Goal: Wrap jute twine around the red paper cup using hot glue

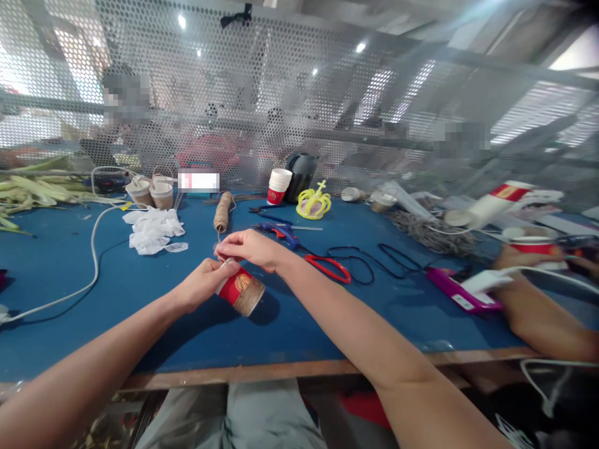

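A red paper cup (239, 288) lies tilted in my left hand (206, 280), its base end wrapped in brown twine. The left fingers close round the rim end, thumb on top. My right hand (248, 247) pinches a strand of twine (218, 237) at the cup's rim. That strand runs up to a spool of twine (223, 212) standing just beyond the hands. A blue glue gun (285, 234) lies to the right of the spool, with pliers (269, 215) behind it.
White crumpled gloves (156, 229) and twine-wrapped cups (161, 193) stand left. Stacked cups (279, 185), a dark kettle (302, 174) and a yellow crown-shaped piece (314, 204) are at the back. Red-handled scissors (329, 268), cables, a purple power strip (461, 292) and a co-worker's arm (538, 305) are right.
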`<state>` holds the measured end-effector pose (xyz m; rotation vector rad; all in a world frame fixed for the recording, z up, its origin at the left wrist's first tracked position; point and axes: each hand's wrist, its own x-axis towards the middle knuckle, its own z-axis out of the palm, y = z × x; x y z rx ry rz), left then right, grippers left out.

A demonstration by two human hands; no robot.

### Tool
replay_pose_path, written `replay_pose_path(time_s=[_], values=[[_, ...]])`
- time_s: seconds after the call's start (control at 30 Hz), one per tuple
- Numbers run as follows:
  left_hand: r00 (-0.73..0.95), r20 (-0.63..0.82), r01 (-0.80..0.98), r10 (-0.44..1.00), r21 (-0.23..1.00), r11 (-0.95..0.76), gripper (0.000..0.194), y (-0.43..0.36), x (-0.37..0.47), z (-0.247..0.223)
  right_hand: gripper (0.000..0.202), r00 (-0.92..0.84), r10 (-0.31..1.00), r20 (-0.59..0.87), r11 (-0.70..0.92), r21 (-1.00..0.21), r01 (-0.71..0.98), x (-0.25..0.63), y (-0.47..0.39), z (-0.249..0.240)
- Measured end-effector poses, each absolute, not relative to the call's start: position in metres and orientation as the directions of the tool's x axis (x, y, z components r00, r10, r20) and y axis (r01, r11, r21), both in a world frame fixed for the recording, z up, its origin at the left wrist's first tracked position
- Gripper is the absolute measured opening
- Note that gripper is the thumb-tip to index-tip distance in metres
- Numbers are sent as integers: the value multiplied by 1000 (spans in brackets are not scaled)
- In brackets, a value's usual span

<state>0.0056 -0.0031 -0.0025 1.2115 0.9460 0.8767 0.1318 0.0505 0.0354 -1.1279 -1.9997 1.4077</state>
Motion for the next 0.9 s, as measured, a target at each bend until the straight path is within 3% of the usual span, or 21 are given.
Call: replay_pose_path(time_s=[0.07, 0.2, 0.33, 0.43, 0.57, 0.73, 0.9], values=[[325, -120, 8, 938, 992, 124, 43, -3, 4, -2, 22, -422, 905, -46, 235, -774, 588, 147, 61, 40], [270, -111, 18, 956, 994, 111, 43, 1, 2, -4, 28, -112, 992, 57, 124, -581, 804, 194, 90, 47], [192, -91, 107, 977, 992, 71, 46, 5, 2, -8, 19, 77, 997, 1, -70, -411, 909, 229, 112, 34], [159, -47, 171, 986, 985, 20, 47, 8, 1, -13, 24, 125, 988, -87, -149, -372, 916, 233, 120, 17], [128, 1, 301, 992, 953, -40, 50, 10, -3, -17, 29, 122, 988, -98, -153, -453, 878, 227, 123, 5], [121, 7, 310, 993, 950, -45, 50, 11, -3, -13, 27, 76, 995, 60, -15, -681, 732, 229, 105, 19], [84, -4, 297, 996, 955, -22, 48, 12, -2, -8, 15, -107, 993, 51, 100, -843, 528, 226, 64, 41]])
